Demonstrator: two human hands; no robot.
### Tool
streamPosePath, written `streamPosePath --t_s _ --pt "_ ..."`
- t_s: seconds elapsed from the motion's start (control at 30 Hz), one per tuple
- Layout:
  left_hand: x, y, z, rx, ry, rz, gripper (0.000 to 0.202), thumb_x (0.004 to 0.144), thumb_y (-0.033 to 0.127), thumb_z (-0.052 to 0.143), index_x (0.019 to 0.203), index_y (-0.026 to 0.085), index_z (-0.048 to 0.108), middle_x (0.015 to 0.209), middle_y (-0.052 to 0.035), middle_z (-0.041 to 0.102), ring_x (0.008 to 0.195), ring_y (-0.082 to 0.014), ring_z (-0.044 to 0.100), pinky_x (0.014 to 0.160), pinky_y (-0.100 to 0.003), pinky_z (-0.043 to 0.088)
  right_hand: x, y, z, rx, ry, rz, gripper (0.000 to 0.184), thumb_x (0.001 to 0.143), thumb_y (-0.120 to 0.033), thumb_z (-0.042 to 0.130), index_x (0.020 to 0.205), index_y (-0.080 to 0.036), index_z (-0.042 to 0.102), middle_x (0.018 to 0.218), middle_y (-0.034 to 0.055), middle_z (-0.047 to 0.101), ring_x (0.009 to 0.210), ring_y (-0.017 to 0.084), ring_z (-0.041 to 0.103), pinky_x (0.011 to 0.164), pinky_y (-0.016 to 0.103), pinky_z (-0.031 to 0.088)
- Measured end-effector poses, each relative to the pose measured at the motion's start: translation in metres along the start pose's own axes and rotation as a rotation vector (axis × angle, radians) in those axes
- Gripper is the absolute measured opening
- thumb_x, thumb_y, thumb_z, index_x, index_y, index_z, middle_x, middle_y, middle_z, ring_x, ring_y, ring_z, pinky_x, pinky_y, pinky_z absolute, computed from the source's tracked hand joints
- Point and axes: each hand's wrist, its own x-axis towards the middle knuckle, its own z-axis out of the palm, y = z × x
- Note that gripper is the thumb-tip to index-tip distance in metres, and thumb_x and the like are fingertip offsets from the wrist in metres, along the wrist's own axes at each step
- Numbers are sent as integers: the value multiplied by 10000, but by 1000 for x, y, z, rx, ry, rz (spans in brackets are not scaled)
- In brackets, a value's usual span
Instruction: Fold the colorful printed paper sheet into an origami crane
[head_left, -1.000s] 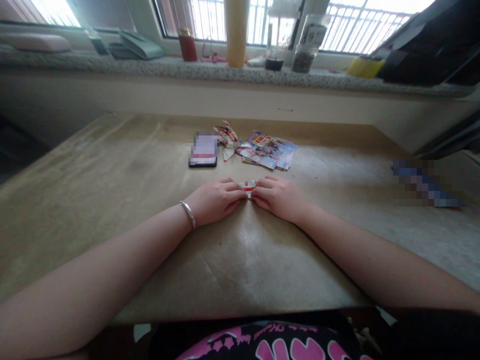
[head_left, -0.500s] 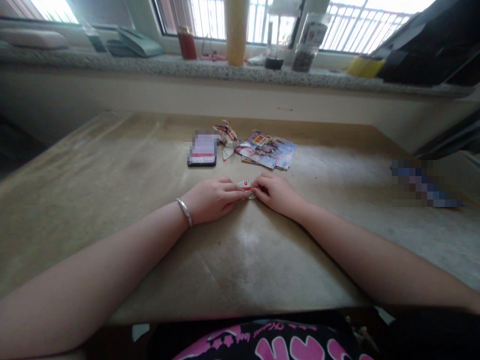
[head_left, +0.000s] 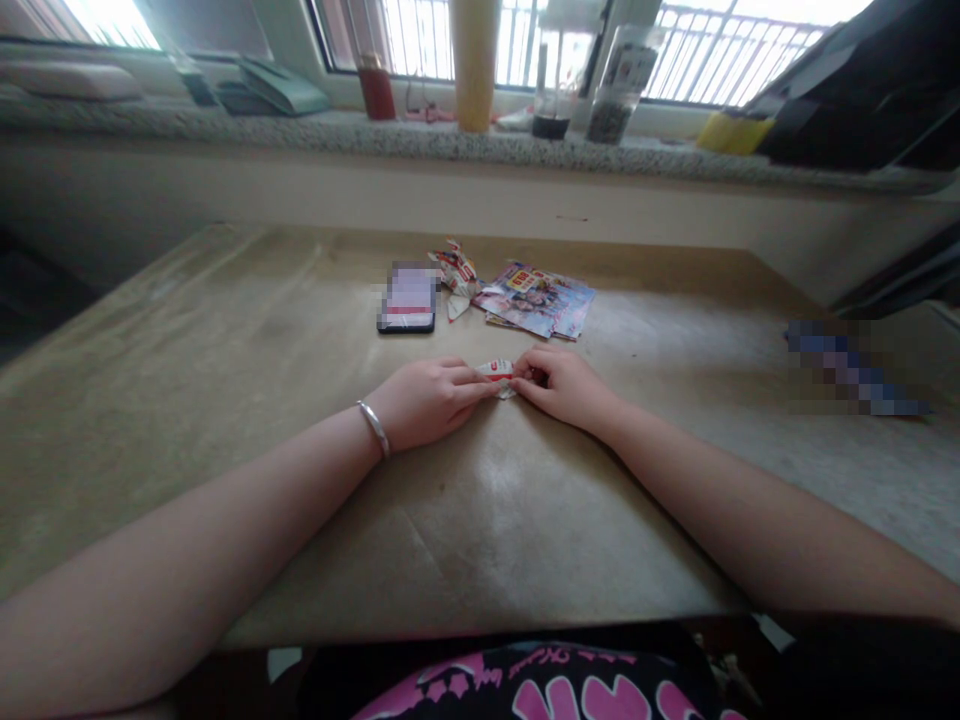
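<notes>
Head view, with the hands as the clock's centre and 12 o'clock toward the window: a small folded paper piece (head_left: pixel 496 372), glossy and printed in red and white, sits low over the table between the hands; its creased end points down toward the tabletop at about 6 o'clock. The left hand (head_left: pixel 427 403) has its fingers pressed together, and their tips pinch the piece from the left; a smooth silver bangle (head_left: pixel 373 428) circles that wrist. The right hand (head_left: pixel 561 388) is curled, with its fingertips (head_left: pixel 525 371) pinching the piece from the right; the exact grip is partly hidden by the fingers.

So far, one crumpled, spiky folded paper shape (head_left: pixel 456 280) lies finished-looking at 12 o'clock; the printed glossy sheets (head_left: pixel 534 302) fanned out flat at about 1 o'clock remain unfolded, their colourful pictures facing up. Beside the folded shape, at 11 o'clock, lies a black-edged phone (head_left: pixel 406 300), its screen blurred out.

All of this rests on a broad table (head_left: pixel 225 420) with a matte, tan, paper-like surface, scuffed pale in patches. A blurred blue object (head_left: pixel 851 368) lies at 3 o'clock. Farther off at 12 o'clock runs a speckled granite windowsill (head_left: pixel 375 140) holding a red bottle (head_left: pixel 376 92), a tall yellow cylinder (head_left: pixel 474 60) and a glass jar (head_left: pixel 616 85).
</notes>
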Motion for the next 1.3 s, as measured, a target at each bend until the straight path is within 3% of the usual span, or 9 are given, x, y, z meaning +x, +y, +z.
streamPosePath --t_s 0.2,0.4,0.6,0.8,1.3 --pt "2 3 2 53 13 -10 325 931 213 466 1216 185 620 1058 -69 699 847 -169 626 762 -290 540 -1 -1 -3 -97 43 -88 60 808 -224 609 809 -183 653 731 17 650 688 140 547 664 253 371" --pt "3 3 3 31 39 -18 309 927 205 470 1185 186 639 1089 -67 688 869 -167 628 781 -287 539 -5 -6 -8 -328 10 -209 197 894 -282 524 912 -213 708 860 51 696 777 172 591 707 287 371" --pt "4 3 4 33 15 -36 311 937 225 451 1186 204 636 1080 -64 680 919 -169 631 793 -291 538 -7 -9 -8 -354 5 -158 234 912 -307 497 910 -230 719 918 45 697 803 163 607 670 276 367" --pt "3 1 4 43 29 -2 300 934 224 451 1146 207 663 1066 -56 687 843 -158 617 741 -278 527 -6 -8 -8 -327 -15 -153 222 905 -299 510 918 -239 724 924 36 692 827 169 603 692 280 376" --pt "5 3 2 68 -25 -14 306 937 237 456 1182 187 633 1048 -77 675 867 -171 611 756 -286 522 -6 -15 -7 -313 -7 -61 236 887 -304 509 867 -217 727 833 50 651 733 156 553 633 270 340"
